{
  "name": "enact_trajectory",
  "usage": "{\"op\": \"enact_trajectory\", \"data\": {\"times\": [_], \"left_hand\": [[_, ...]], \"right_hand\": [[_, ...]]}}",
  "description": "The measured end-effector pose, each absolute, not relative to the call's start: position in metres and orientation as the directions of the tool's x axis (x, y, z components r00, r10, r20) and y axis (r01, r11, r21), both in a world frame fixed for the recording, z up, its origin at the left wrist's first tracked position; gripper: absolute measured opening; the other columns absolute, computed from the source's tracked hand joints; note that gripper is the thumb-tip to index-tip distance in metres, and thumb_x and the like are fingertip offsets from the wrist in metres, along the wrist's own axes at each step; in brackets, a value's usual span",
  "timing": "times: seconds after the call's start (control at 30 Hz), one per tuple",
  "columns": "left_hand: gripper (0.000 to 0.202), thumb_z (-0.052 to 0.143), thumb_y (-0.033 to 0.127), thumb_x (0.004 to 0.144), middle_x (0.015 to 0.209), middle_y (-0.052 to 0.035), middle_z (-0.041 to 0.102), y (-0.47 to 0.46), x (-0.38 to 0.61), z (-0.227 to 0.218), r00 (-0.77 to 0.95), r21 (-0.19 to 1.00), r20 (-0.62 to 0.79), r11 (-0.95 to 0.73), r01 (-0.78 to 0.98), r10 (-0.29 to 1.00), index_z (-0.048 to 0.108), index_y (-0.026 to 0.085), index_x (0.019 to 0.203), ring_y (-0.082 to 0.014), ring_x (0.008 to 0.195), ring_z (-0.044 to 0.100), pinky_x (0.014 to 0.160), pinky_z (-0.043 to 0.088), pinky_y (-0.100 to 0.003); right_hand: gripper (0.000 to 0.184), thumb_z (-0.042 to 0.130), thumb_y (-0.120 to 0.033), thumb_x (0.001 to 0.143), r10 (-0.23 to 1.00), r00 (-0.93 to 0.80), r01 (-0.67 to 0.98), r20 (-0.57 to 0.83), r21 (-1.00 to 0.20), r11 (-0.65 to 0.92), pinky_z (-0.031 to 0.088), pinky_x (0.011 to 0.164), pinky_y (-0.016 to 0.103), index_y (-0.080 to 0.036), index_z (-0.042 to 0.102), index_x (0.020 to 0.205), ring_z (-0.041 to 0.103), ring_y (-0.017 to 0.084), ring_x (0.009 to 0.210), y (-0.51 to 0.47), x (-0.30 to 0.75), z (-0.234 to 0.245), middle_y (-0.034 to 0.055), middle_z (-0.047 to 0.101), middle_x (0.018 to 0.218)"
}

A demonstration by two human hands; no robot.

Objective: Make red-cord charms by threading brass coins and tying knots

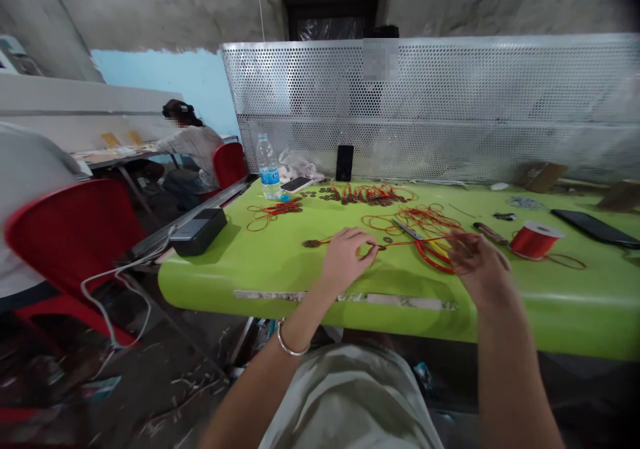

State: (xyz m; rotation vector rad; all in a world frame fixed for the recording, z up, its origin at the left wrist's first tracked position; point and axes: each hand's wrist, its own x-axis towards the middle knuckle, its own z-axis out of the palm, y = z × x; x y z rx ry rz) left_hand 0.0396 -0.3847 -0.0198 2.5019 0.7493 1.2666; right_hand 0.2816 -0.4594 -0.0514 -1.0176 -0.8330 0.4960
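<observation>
My left hand (349, 257) is over the middle of the green table, thumb and finger pinched on a small dark coin (382, 248) threaded with red cord (400, 243). To its left, more dark coins (311, 243) lie on the table, joined to red cord. The cord runs nearly straight across to my right hand (477, 266), whose curled fingers hold it; they are slightly blurred. Scissors with red and yellow handles (434, 258) lie beside the right hand, partly hidden by it. Behind them is a tangle of loose red cord (430, 219).
Strung coins (370, 194) form a pile at the back, with a smaller bundle (285, 208) to the left. A red cord spool (536, 241) and black tablet-like device (595, 227) are at right. A water bottle (269, 169) stands back left. Two people sit left.
</observation>
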Motion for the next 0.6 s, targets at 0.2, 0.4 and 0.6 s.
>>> {"op": "enact_trajectory", "data": {"times": [0.2, 0.4, 0.6], "left_hand": [[0.012, 0.054, 0.023, 0.083, 0.085, -0.0029, 0.066, -0.367, 0.019, -0.014, 0.599, 0.306, 0.628, -0.865, 0.397, 0.497, 0.065, 0.019, 0.082, -0.0166, 0.083, 0.057, 0.081, 0.042, -0.031], [0.012, 0.053, 0.023, 0.083, 0.085, -0.0029, 0.067, -0.352, -0.004, -0.01, 0.637, 0.223, 0.594, -0.861, 0.458, 0.492, 0.065, 0.019, 0.083, -0.0167, 0.083, 0.058, 0.082, 0.041, -0.031], [0.013, 0.053, 0.024, 0.084, 0.084, -0.002, 0.067, -0.34, -0.019, -0.01, 0.655, 0.157, 0.57, -0.848, 0.506, 0.496, 0.065, 0.019, 0.084, -0.0165, 0.083, 0.058, 0.081, 0.041, -0.031]], "right_hand": [[0.022, 0.048, -0.028, 0.08, 0.745, 0.629, -0.19, 0.223, -0.885, 0.425, 0.049, 0.058, 0.031, -0.023, 0.048, 0.058, 0.046, 0.027, 0.119, -0.472, 0.318, -0.032, 0.0103, 0.051, 0.129], [0.022, 0.047, -0.025, 0.077, 0.692, 0.683, -0.261, 0.234, -0.807, 0.53, 0.043, 0.053, 0.032, -0.026, 0.057, 0.058, 0.041, 0.022, 0.124, -0.486, 0.339, -0.019, 0.0031, 0.051, 0.129], [0.03, 0.041, -0.016, 0.08, 0.668, 0.723, -0.412, 0.176, -0.667, 0.621, 0.042, 0.048, 0.024, -0.021, 0.057, 0.055, 0.06, 0.007, 0.069, -0.494, 0.357, -0.014, 0.0049, 0.065, 0.081]]}}
